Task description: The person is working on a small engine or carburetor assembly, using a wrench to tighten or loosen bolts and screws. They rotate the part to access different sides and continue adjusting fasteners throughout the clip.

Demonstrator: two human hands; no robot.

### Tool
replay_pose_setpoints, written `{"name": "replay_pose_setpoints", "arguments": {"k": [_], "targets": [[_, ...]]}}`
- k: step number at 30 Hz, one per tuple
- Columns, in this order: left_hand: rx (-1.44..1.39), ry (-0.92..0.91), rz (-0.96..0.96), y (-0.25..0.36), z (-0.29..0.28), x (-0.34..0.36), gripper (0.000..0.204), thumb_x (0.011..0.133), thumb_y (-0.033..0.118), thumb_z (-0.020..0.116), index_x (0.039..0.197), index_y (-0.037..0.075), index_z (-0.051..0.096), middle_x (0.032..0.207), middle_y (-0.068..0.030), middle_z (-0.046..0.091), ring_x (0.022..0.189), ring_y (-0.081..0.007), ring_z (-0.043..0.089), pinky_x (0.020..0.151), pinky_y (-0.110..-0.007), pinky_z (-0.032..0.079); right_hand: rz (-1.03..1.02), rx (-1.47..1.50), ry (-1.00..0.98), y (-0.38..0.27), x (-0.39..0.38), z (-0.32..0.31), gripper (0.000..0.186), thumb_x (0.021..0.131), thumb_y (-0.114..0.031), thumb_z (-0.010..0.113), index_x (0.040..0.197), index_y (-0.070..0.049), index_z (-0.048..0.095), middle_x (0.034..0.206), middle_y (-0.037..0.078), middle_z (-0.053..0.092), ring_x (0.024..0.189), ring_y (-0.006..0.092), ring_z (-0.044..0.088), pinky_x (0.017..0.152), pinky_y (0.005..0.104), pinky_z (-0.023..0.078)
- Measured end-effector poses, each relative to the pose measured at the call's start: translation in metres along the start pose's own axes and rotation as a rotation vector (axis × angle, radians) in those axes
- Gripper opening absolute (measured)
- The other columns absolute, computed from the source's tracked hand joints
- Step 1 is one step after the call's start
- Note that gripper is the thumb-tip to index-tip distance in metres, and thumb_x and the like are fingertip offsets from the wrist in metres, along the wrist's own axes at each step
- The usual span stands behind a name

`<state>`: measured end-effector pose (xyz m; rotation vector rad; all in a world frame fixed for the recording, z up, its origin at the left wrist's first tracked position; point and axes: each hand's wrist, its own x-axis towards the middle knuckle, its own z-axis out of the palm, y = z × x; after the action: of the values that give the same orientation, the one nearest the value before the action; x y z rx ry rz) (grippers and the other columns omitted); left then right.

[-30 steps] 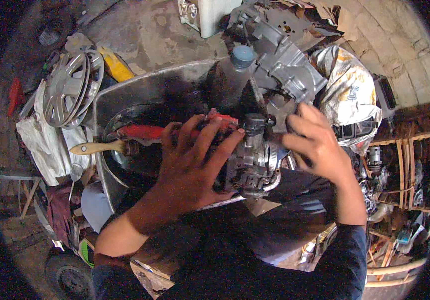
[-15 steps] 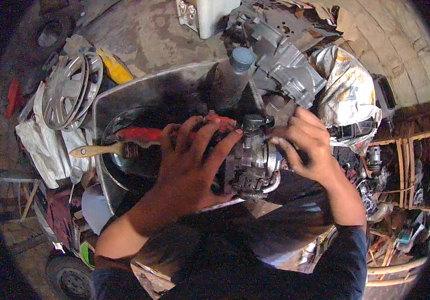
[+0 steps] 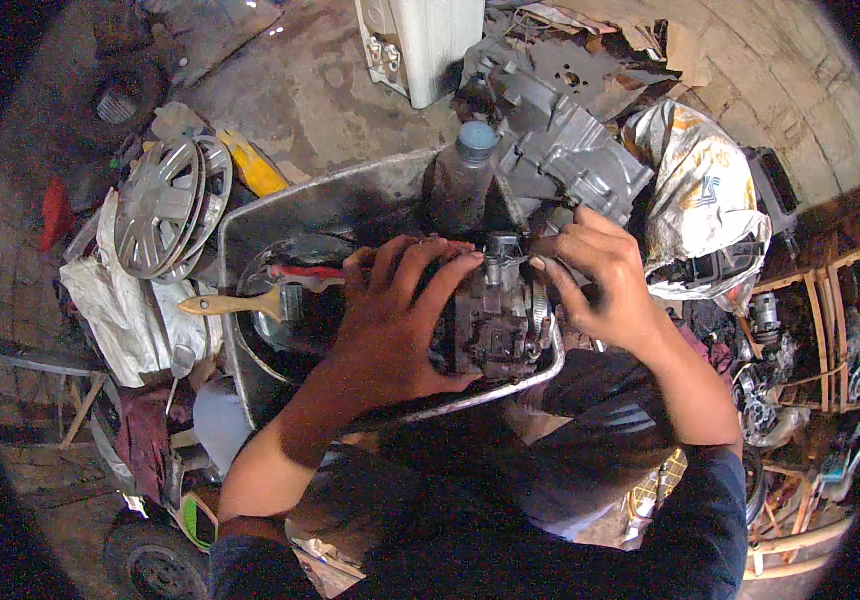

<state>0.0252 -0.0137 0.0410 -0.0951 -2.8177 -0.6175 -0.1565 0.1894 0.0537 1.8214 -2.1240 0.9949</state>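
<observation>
A greasy metal engine part (image 3: 498,335) with a toothed ring on its right side sits at the front right of a metal tray (image 3: 285,195). My left hand (image 3: 385,325) spans the part's left side, thumb at its lower edge and index fingertip at its top, gripping it. At its upper right, the fingers of my right hand (image 3: 600,280) are bent and pinched together; whatever they hold is hidden. A red handle (image 3: 308,271) lies in the tray, partly under my left fingers. A wooden-handled brush (image 3: 230,304) rests across the tray's left side.
A blue-capped bottle (image 3: 465,180) stands at the tray's back. Beyond it lies a grey metal casing (image 3: 575,145), beside a white sack (image 3: 695,200). Wheel covers (image 3: 160,215) are stacked at left, and a white panel (image 3: 430,50) stands at the far side.
The view has shifted, so the tray and brush appear farther right. My right hand has moved slightly left, closer to the engine part's top. My left hand stays on the part.
</observation>
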Motion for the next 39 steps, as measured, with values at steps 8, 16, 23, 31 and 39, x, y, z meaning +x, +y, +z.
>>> {"name": "replay_pose_setpoints", "arguments": {"k": [8, 16, 23, 31, 39], "targets": [[-0.001, 0.060, 0.023, 0.001, 0.005, -0.004, 0.112, 0.052, 0.050, 0.093, 0.148, 0.017, 0.047, 0.146, -0.0083, 0.047, 0.137, -0.0339, 0.040, 0.110, -0.059, 0.028, -0.081, -0.206, -0.036, -0.012, 0.005, -0.009, 0.026, 0.072, -0.010, 0.078, 0.098, -0.006, 0.074, 0.080, 0.008, 0.060, 0.078, 0.0310, 0.055, 0.068, 0.0427, 0.046], [0.004, 0.103, 0.018, -0.001, 0.015, -0.010, 0.113, 0.055, 0.063, 0.088, 0.149, 0.015, 0.046, 0.143, -0.0104, 0.048, 0.137, -0.0350, 0.040, 0.110, -0.060, 0.027, -0.122, -0.195, -0.111, -0.030, 0.010, -0.012, 0.027, 0.069, -0.005, 0.079, 0.097, -0.004, 0.076, 0.074, 0.008, 0.056, 0.073, 0.0283, 0.051, 0.068, 0.0405, 0.041], [-0.015, 0.131, 0.057, -0.005, 0.018, -0.014, 0.107, 0.061, 0.065, 0.085, 0.148, 0.015, 0.048, 0.145, -0.0119, 0.048, 0.136, -0.0358, 0.040, 0.107, -0.061, 0.028, -0.062, -0.089, -0.159, -0.026, 0.012, -0.011, 0.022, 0.072, -0.010, 0.079, 0.094, -0.006, 0.076, 0.074, 0.007, 0.063, 0.075, 0.0284, 0.057, 0.068, 0.0429, 0.045], [-0.040, 0.167, 0.062, -0.007, 0.023, -0.015, 0.105, 0.062, 0.065, 0.084, 0.149, 0.018, 0.048, 0.147, -0.0122, 0.047, 0.136, -0.0373, 0.040, 0.106, -0.061, 0.029, -0.084, -0.109, -0.154, -0.025, 0.012, -0.009, 0.033, 0.066, -0.009, 0.078, 0.099, -0.007, 0.078, 0.073, 0.005, 0.062, 0.074, 0.0259, 0.056, 0.066, 0.0409, 0.044], [-0.029, 0.181, 0.073, -0.009, 0.027, -0.019, 0.098, 0.065, 0.071, 0.078, 0.146, 0.021, 0.053, 0.148, -0.0119, 0.044, 0.138, -0.0366, 0.037, 0.107, -0.060, 0.028, -0.083, -0.087, -0.211, -0.030, 0.019, -0.013, 0.031, 0.068, -0.006, 0.079, 0.098, -0.005, 0.079, 0.071, 0.006, 0.058, 0.073, 0.0265, 0.051, 0.067, 0.0401, 0.041]]}}
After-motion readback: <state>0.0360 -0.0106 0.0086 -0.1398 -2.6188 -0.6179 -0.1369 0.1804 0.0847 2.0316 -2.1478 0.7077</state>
